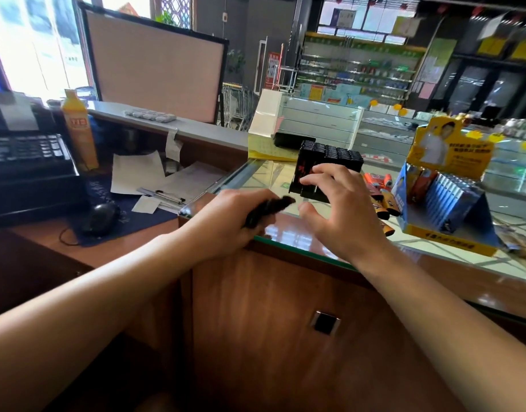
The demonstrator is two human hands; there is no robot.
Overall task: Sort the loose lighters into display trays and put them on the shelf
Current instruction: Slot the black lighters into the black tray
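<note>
My left hand (226, 217) grips light, slick black plastic lighters (266, 208) mid-body; right hand (336, 203), fingers spread, touches the black display tray (330, 162), holding nothing.

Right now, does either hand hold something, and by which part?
The left hand grips a dark lighter, blurred, around its lower part. The right hand holds nothing.

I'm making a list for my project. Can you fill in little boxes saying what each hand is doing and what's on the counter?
left hand: grips dark lighter
right hand: open, fingers at black tray
tray: full of black lighters, on glass counter
loose lighters: orange, right of tray
yellow box: far right
</note>
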